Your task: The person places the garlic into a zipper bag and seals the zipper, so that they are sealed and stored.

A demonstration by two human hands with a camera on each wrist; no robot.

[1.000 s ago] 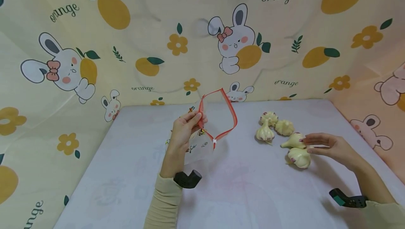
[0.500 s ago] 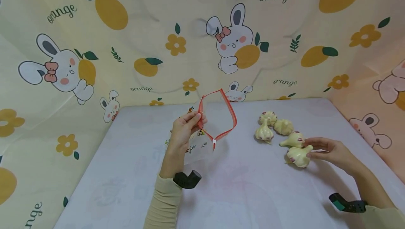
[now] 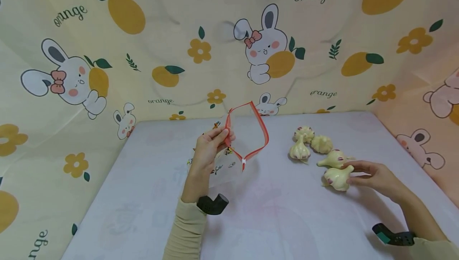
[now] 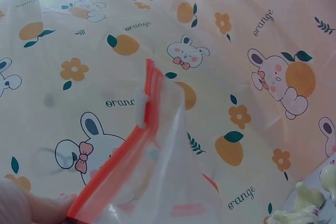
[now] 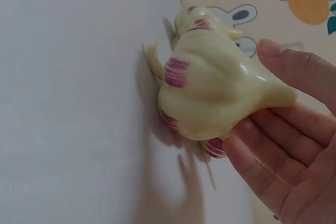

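Note:
In the head view my left hand (image 3: 209, 148) pinches the red zip edge of a clear plastic zip bag (image 3: 229, 164) with small printed figures. The bag's mouth, edged in red (image 3: 266, 130), gapes towards the right; a white slider hangs at its lower corner. My right hand (image 5: 294, 150) has its fingers and thumb around a pale garlic bulb (image 5: 210, 87) with purple patches, its neck towards the palm. In the right wrist view the fingers lie along the bulb, and the thumb is beside its neck. A second garlic bulb (image 3: 334, 159) lies just behind it.
Three more garlic bulbs sit grouped farther back, one of them at the front left (image 3: 299, 150). The white tabletop (image 3: 279, 212) meets a cloth backdrop (image 3: 215, 12) printed with rabbits and oranges at the back and sides.
My right hand has come lower and closer in on the nearest garlic bulb, its fingers drawing in around the neck. The left hand and bag have stayed nearly still.

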